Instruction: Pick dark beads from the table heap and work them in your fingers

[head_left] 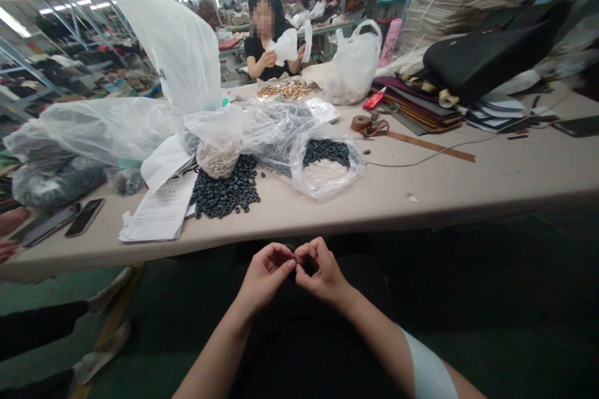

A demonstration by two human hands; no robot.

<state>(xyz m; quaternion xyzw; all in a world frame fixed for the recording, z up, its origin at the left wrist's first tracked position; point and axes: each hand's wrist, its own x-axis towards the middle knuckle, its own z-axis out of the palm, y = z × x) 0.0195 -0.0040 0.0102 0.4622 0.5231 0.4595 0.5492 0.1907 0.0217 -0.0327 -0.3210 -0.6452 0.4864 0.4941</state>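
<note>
My left hand point(267, 273) and my right hand point(322, 271) meet in front of my body, just below the table's front edge. Both have thumb and fingers pinched together, tips touching at the middle. A small dark piece shows between the fingertips, too little of it visible to name. On the table beyond lies a heap of small dark ring-like pieces point(227, 190). Right of it, an open clear plastic bag point(327, 183) holds more small dark pieces. A clear bag of pale rings point(218, 158) rests against the heap.
Printed papers point(159, 215) and a phone point(85, 218) lie on the left. A tape roll point(360, 123), a brown strip point(435, 146), stacked material point(416, 108) and a black bag point(486, 59) occupy the right. Across the table sits a person point(266, 43) near gold-coloured pieces point(287, 90). Another person's hand point(9, 233) shows at left.
</note>
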